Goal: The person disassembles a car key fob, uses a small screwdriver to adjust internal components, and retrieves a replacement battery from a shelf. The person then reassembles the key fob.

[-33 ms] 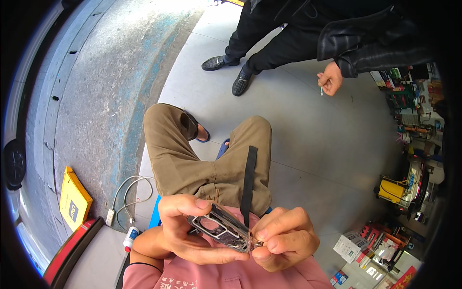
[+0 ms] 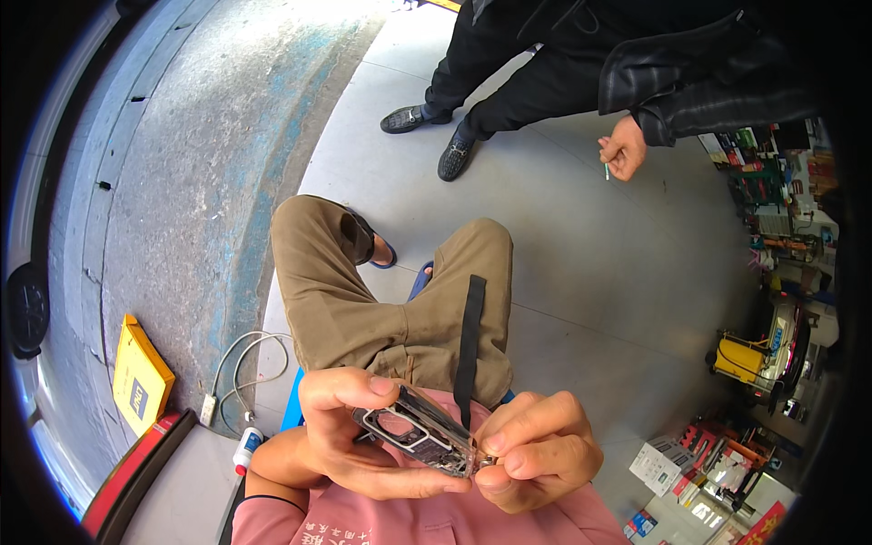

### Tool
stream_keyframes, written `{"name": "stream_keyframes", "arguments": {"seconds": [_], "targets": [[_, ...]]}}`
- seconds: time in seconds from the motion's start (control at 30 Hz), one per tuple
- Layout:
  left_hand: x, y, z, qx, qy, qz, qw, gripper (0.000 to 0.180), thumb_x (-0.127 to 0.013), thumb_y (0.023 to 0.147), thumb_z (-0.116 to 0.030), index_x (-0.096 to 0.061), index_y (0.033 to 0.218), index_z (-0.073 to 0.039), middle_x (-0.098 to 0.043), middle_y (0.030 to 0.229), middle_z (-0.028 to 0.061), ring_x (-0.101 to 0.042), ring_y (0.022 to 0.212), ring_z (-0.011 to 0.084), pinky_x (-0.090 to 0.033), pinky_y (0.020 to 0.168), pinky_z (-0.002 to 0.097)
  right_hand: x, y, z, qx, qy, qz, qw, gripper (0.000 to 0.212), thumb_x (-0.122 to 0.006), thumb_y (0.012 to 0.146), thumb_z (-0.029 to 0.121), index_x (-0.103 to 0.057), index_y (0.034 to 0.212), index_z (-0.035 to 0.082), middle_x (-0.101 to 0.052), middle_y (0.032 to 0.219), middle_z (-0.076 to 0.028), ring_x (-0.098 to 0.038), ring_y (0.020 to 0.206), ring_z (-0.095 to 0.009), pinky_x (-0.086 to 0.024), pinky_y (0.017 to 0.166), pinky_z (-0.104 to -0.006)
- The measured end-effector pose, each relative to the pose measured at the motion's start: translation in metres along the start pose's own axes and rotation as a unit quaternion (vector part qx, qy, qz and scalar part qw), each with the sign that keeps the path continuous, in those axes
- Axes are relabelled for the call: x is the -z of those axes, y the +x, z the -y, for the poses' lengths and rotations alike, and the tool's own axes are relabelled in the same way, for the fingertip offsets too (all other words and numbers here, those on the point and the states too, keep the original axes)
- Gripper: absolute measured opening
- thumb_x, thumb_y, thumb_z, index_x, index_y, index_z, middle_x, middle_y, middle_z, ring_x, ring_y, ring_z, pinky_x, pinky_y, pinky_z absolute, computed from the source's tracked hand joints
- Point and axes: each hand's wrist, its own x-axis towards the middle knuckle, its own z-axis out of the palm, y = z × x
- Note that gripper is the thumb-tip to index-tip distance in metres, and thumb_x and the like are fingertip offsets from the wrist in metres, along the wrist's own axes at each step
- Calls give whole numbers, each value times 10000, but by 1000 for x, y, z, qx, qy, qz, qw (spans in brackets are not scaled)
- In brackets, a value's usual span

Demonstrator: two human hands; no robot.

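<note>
Over my lap, my left hand is closed around a flat black-and-silver case with a glossy see-through edge. Its thumb lies on the upper rim and its fingers run along the underside. The case tilts down toward the right; its exact kind is not plain. At its right end my right hand pinches a small metal piece between thumb and fingers. Whether that piece is joined to the case, I cannot tell.
A person in black stands ahead, with a hand holding a thin stick. At left are a yellow box, a grey cable and a white-blue bottle with a red cap. Crowded shelves of goods line the right.
</note>
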Motion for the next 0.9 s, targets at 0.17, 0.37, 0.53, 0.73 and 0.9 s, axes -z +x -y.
{"name": "stream_keyframes", "arguments": {"seconds": [0.17, 0.37, 0.53, 0.73, 0.9], "targets": [[-3, -1, 1, -20, -26, 1, 999, 691, -884, 643, -58, -451, 1174, 30, -513, 1055, 161, -670, 803, 229, -554, 641, 269, 0, -5, 2, 31, -28, -15, 999, 274, -768, 735, -51, -597, 947, -28, -568, 907, -159, -597, 598, -171, -498, 482, -257], [-4, 13, -4, -41, -54, 21, 997, 818, -858, 649, 32, -272, 1217, -5, -639, 894, 206, -706, 727, 278, -582, 583, 344, 2, 8, 8, -11, -89, 4, 996, 213, -750, 748, -6, -624, 917, -35, -614, 813, -158, -585, 536, -163, -471, 436, -264], [5, 17, -3, -99, 37, 40, 994, 870, -858, 637, 46, -267, 1273, -8, -649, 915, 233, -708, 725, 288, -583, 591, 356, 19, 18, 5, -13, -184, 80, 980, 120, -713, 757, 32, -640, 831, -27, -589, 586, -64, -533, 437, -127, -404, 387, -241], [6, 16, -5, -59, -87, 18, 994, 696, -823, 671, 41, -345, 1176, 52, -646, 873, 246, -689, 715, 269, -552, 585, 344, 11, 2, 6, -1, -104, -89, 991, 214, -691, 789, 133, -580, 678, -13, -520, 507, -24, -481, 368, -121, -347, 339, -225], [0, 12, -5, -56, -154, -52, 985, 557, -794, 699, 36, -409, 1096, 102, -644, 837, 257, -674, 707, 254, -525, 581, 335, 13, 3, 4, -5, -87, -74, 993, 233, -692, 808, 140, -567, 676, -7, -508, 505, -20, -481, 364, -116, -345, 333, -222]]}}
